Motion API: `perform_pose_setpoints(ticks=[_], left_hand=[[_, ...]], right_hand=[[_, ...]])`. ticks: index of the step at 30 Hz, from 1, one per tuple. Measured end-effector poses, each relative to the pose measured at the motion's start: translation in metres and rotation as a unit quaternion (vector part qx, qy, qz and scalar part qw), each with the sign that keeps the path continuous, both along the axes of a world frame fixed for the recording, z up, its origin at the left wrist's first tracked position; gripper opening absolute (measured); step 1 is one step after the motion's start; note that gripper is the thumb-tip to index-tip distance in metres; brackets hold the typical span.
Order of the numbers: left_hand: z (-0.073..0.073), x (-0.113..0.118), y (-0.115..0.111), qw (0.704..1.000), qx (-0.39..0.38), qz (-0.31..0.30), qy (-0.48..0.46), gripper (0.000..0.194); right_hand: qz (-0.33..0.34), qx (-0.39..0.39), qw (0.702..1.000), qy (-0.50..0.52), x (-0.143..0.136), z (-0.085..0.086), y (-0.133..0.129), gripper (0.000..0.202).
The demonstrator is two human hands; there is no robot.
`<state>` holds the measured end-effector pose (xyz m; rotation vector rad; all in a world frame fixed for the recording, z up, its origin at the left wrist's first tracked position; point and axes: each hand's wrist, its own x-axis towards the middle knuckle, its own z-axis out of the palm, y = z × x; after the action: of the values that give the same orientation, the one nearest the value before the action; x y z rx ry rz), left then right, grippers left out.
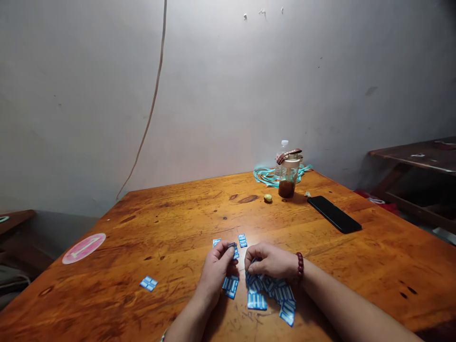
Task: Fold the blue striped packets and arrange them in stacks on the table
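Note:
Several small blue and white pieces (257,301) lie in a loose pile on the wooden table at the front. My right hand (270,260), with a dark red bead bracelet at the wrist, rests over the pile's far edge, fingers pinched together; what is between them is hidden. My left hand (218,267) is closed, with a small dark piece (232,244) between thumb and forefinger. Blue and white pieces (231,286) lie beneath and beside it. One single piece (242,240) lies beyond and between my hands, and another (148,283) lies apart on the left.
A black phone (334,213) lies on the table (185,209) at the right. A cup with brown liquid (287,188), a clear bottle (284,145), a teal strap (264,176) and a small yellowish object (268,198) are at the back. A pink round sticker (84,248) is at the left.

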<state>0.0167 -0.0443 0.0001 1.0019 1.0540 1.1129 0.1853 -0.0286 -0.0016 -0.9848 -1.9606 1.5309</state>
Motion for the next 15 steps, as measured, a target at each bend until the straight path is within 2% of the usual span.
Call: perform_pose_setpoints(ticks=[5, 9, 15], left_hand=[[-0.006, 0.001, 0.002, 1.000, -0.011, -0.013, -0.002, 0.026], [-0.012, 0.002, 0.003, 1.000, 0.007, 0.000, -0.010, 0.026], [-0.012, 0.001, 0.004, 1.000, 0.008, 0.022, -0.012, 0.026]], right_hand=[[-0.009, -0.059, 0.997, 0.038, 0.003, 0.007, 0.000, 0.010], [0.024, -0.120, 0.992, 0.009, 0.002, 0.004, -0.002, 0.013], [0.023, -0.110, 0.993, -0.020, -0.001, 0.000, -0.004, 0.012]])
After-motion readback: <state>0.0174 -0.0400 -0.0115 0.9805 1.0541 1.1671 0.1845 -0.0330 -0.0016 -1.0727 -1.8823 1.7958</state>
